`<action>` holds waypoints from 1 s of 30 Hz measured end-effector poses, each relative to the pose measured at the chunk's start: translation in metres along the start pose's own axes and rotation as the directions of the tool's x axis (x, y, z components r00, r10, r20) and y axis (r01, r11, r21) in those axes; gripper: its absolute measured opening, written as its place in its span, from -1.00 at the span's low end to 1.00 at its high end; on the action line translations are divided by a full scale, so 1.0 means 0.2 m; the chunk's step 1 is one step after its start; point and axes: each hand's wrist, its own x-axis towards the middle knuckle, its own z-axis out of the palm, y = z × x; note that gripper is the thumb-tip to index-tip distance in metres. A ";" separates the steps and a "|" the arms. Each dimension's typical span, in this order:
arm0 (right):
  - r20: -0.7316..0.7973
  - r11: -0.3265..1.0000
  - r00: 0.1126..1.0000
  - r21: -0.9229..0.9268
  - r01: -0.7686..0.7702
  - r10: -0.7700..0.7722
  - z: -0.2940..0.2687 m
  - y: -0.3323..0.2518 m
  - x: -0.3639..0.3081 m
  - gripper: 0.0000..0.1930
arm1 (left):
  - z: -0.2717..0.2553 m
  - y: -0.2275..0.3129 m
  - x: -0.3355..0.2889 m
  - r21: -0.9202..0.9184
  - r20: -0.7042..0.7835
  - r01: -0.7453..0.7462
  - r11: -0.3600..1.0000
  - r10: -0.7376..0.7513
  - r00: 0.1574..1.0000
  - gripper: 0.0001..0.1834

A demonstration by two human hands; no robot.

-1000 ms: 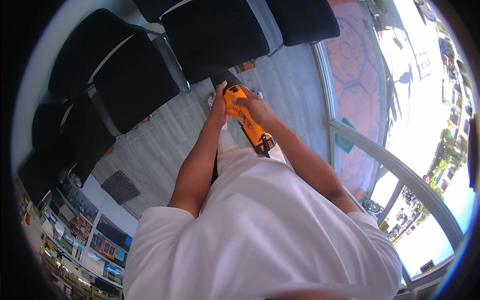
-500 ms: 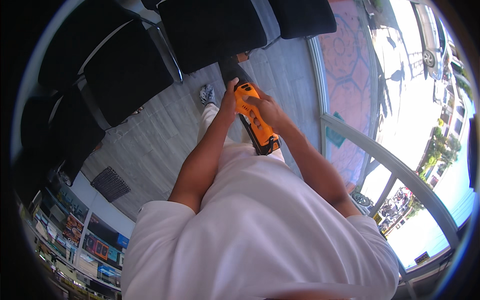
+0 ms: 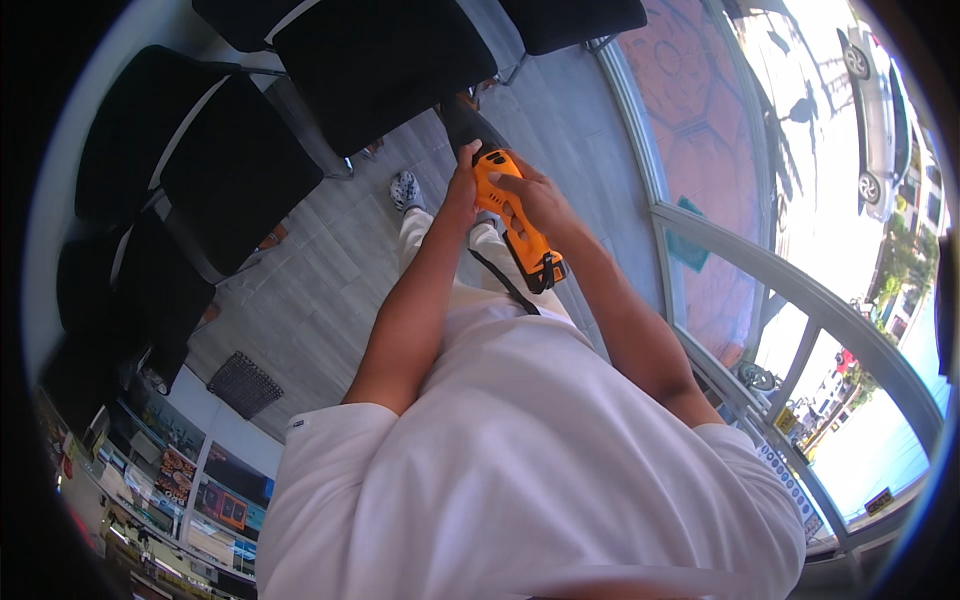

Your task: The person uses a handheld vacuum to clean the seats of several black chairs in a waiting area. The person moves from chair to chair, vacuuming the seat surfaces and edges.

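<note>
My right hand (image 3: 541,207) is wrapped round the handle of an orange cordless power tool (image 3: 497,178) with a dark nozzle-like front. Its kind is not certain from here. My left hand (image 3: 463,187) grips the tool's body from the left, thumb near the dark front part (image 3: 468,124). That front points away from me, toward the underside of a black chair (image 3: 385,65), and its far end is partly hidden. A black battery pack (image 3: 546,274) sits at the tool's near end, above my light trousers.
More black chairs (image 3: 230,165) with metal frames line the left and far side. A dark mat or grille (image 3: 245,385) lies on the grey plank floor (image 3: 330,260) by a glass display case (image 3: 200,480). Framed glass panes (image 3: 790,290) run along the right, with a street outside.
The chairs have shifted left and up in view, and the window has moved too, as my viewpoint turned slightly. The tool's near end has swung a little right and up; both hands keep their grip.
</note>
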 end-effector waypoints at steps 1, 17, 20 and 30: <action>-0.035 0.999 0.999 0.034 0.001 0.000 -0.05 0.01 -0.01 -0.19 | 0.06 -0.03 0.07 0.013 0.006 0.020 1.000 -0.020 1.000 -0.26; 0.454 0.975 0.889 -0.162 0.152 -0.063 0.38 0.13 0.06 -0.47 | -0.37 -0.03 -0.55 -0.031 -0.358 -0.121 0.992 0.102 0.928 -0.14; 0.352 0.963 0.930 -0.196 0.183 -0.105 0.30 0.17 0.05 -0.28 | -0.33 -0.08 -0.46 -0.015 -0.355 -0.106 0.994 0.094 0.930 -0.18; 0.026 0.980 1.000 0.197 -0.008 0.003 -0.18 0.36 -0.02 -0.19 | -0.01 -0.39 0.18 0.063 -0.162 -0.032 0.998 0.042 0.986 -0.24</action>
